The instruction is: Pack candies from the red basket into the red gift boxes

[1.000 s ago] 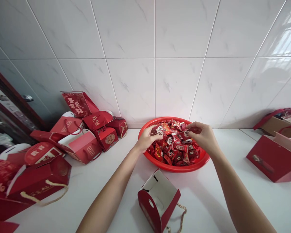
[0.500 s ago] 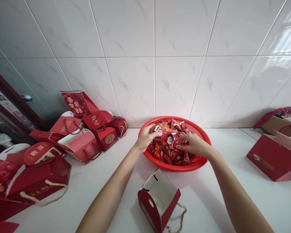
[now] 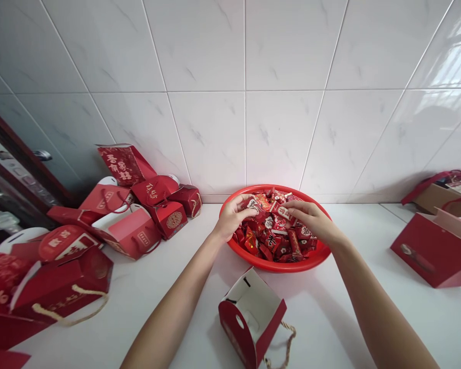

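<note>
A red plastic basket [image 3: 274, 266] full of red-wrapped candies [image 3: 271, 240] stands against the wall. Over its left side, my left hand [image 3: 232, 218] pinches a wrapped candy [image 3: 253, 205] with pale print between thumb and fingers. My right hand [image 3: 315, 221] reaches in from the right, its thumb and fingertips closed on another red candy [image 3: 283, 211] above the pile. In front of the basket sits an open red gift box [image 3: 236, 328] with a white inside and a twisted rope handle [image 3: 291, 338]; neither hand touches it.
Several red gift boxes [image 3: 126, 236] with handles are heaped at the left. A larger red box [image 3: 434, 248] lies at the right, with a brown carton [image 3: 426, 197] behind it. White wall tiles [image 3: 284, 138] rise behind the white countertop [image 3: 184, 271].
My right hand has shifted slightly up and back, lifting a candy from the pile. My left hand stays nearly in place with its candy. The boxes have not moved.
</note>
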`<state>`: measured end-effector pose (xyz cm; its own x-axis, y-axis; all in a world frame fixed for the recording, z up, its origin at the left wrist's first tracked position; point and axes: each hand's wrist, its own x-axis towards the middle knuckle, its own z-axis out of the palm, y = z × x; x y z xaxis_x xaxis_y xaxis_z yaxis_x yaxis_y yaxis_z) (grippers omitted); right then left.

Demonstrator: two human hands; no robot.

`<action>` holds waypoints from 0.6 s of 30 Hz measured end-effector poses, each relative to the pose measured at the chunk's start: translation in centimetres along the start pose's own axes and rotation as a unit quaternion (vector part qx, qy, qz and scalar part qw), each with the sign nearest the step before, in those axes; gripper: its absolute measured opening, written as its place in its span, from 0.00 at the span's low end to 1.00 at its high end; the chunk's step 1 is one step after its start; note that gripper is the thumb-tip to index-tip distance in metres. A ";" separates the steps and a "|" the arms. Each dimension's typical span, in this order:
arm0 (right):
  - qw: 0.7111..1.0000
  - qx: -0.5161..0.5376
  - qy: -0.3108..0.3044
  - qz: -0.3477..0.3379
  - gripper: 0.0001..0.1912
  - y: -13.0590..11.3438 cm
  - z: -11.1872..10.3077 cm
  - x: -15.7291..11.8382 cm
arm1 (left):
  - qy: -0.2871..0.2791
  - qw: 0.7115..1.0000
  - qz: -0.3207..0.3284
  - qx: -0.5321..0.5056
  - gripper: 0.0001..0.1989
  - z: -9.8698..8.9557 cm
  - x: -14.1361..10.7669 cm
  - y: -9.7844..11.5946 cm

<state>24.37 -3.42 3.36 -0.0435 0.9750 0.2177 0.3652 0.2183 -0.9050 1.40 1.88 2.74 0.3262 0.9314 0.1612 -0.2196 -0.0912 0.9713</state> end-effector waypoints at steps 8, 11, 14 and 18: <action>0.989 0.138 0.047 0.029 0.14 0.0 0.9 0.2 | -0.016 1.000 -0.010 0.007 0.23 -0.1 0.0 -0.2; 0.988 0.147 0.047 0.017 0.13 -0.8 1.6 -0.1 | -0.034 0.999 -0.011 0.021 0.23 -0.1 0.0 -0.2; 0.993 0.102 0.054 -0.015 0.13 -1.6 2.6 -0.3 | -0.052 0.998 -0.011 0.033 0.21 -0.1 -0.1 -0.1; 0.993 0.058 0.091 -0.047 0.10 -1.7 3.8 -0.2 | -0.090 0.995 -0.015 0.044 0.18 -0.1 -0.2 0.0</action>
<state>20.27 -3.87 3.44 0.1012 0.9289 0.3563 0.2571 0.3215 -0.9113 1.28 1.76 2.72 0.4930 0.8565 0.1530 -0.1282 -0.1024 0.9864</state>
